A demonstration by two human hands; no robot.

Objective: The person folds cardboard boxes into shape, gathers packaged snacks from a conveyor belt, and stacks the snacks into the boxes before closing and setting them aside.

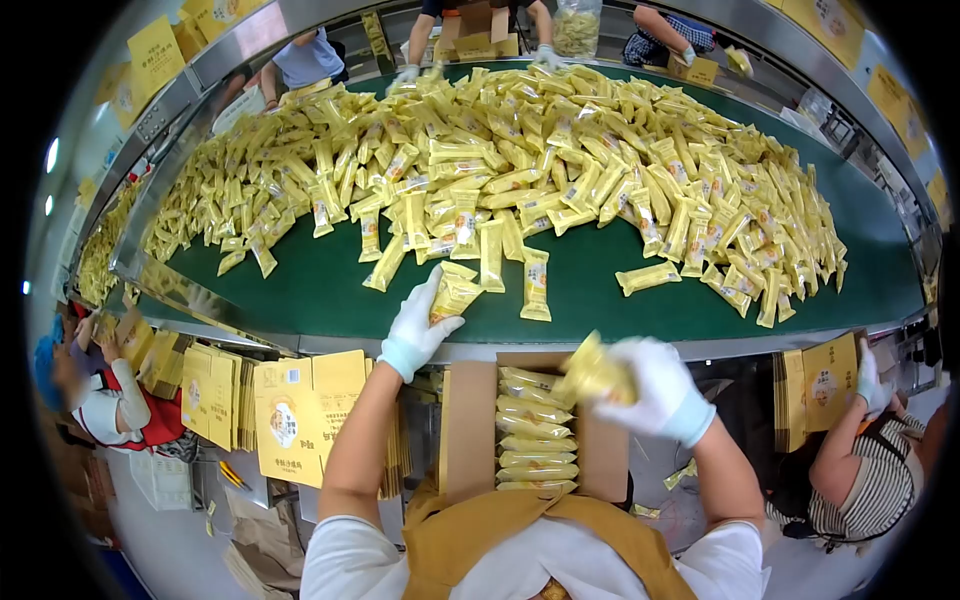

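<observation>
My gloved left hand (412, 328) is closed around a yellow snack packet (457, 292) at the near edge of the green belt (400, 318). Blurred by motion, my gloved right hand (660, 388) grips yellow snack packets (592, 372) over the right side of an open cardboard box (468, 430); how many it holds I cannot tell. Inside the box, several packets (536, 444) lie flat in a row between the raised side flaps. A large heap of the same yellow packets (480, 160) covers much of the belt, with a few lying loose near its front edge.
Flattened yellow cartons (310, 405) stand stacked left of the box, and more cartons (815, 390) stand at the right. Co-workers sit at both sides, and others reach in from the belt's far side. A metal rail (290, 343) edges the belt.
</observation>
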